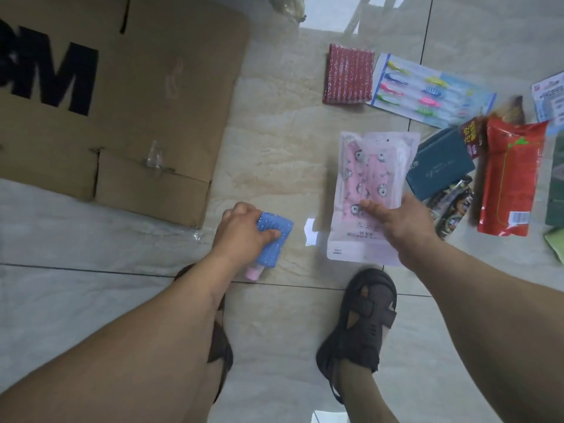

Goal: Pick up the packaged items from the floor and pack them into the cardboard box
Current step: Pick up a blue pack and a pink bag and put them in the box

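My left hand grips a blue sparkly pack with a pink end, held just above the tiled floor. My right hand holds a clear pouch of pink patterned masks by its lower right side, thumb on top. The cardboard box lies at the upper left with black letters on its flap. On the floor at the right lie a red textured pack, a toothbrush card, a dark teal box and a red pouch.
My two feet in brown sandals stand on the glossy tiles below the hands. More packets crowd the right edge, among them a white card and green items. A scrap of clear tape sticks to the box flap.
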